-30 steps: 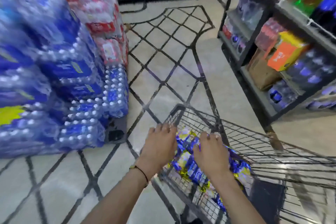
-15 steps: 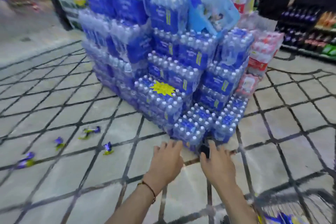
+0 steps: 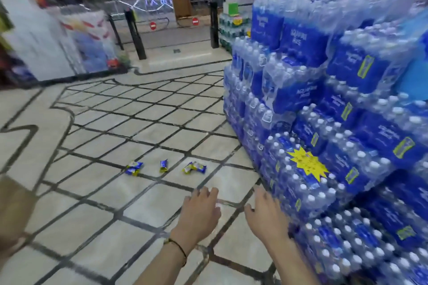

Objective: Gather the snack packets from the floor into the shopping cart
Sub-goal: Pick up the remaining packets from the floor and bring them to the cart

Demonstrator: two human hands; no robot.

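Note:
Several blue-and-yellow snack packets lie in a row on the tiled floor ahead: one (image 3: 134, 167) on the left, one (image 3: 163, 165) in the middle, and a pair (image 3: 194, 167) touching each other on the right. My left hand (image 3: 199, 211) and my right hand (image 3: 266, 215) reach forward side by side, palms down, fingers relaxed, holding nothing. Both hands hover well short of the packets. The shopping cart is out of view.
A tall stack of shrink-wrapped water bottle packs (image 3: 324, 141) fills the right side, close to my right hand. Black gate posts (image 3: 136, 32) and a barrier stand at the back. A white display (image 3: 46, 37) is at the back left. Tiled floor (image 3: 97, 192) stretches left.
My view has swung left, away from the cart and past the water stack. My hands left the cart and now hang over the floor. The packets on the floor came into view ahead.

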